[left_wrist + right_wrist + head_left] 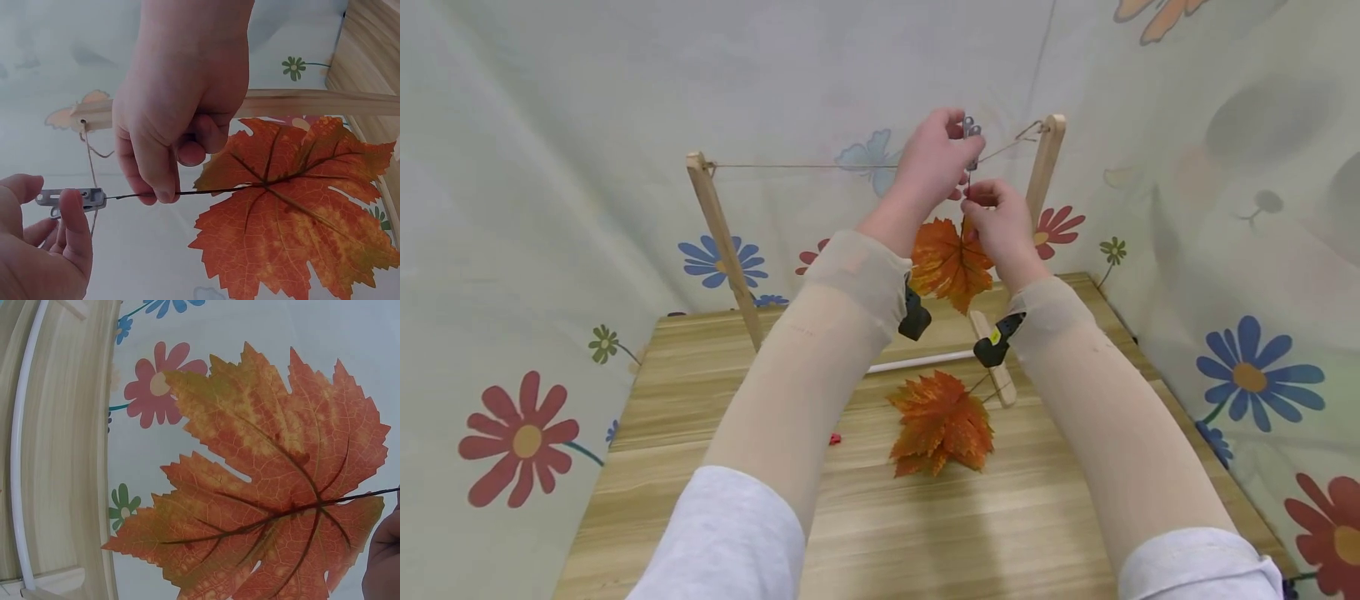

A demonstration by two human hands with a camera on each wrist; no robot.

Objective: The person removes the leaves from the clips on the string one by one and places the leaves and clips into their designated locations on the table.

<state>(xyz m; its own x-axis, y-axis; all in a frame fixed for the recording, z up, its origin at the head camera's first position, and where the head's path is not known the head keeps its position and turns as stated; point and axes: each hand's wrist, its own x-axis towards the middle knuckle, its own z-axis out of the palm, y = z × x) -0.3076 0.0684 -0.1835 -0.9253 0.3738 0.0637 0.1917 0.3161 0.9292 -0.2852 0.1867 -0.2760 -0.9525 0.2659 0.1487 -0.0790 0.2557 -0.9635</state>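
My left hand (934, 158) pinches a silver metal clip (84, 199) at the string (805, 166), near the right-hand post. Just below it, my right hand (1002, 223) holds the thin dark stem (215, 190) of an orange-red artificial maple leaf (952, 265) between thumb and fingers. The stem's tip meets the mouth of the clip; whether the clip bites on it I cannot tell. In the right wrist view the leaf (269, 500) hangs spread out, with only a bit of the right hand (384, 556) at the edge.
Two wooden posts (724, 242) (1047, 167) carry the string above a wood-grain table (662, 467). More maple leaves (942, 425) lie stacked on it, near a white rod (921, 362), a wooden foot (996, 367) and a small red object (835, 438). Flower-printed cloth (587, 167) surrounds the table.
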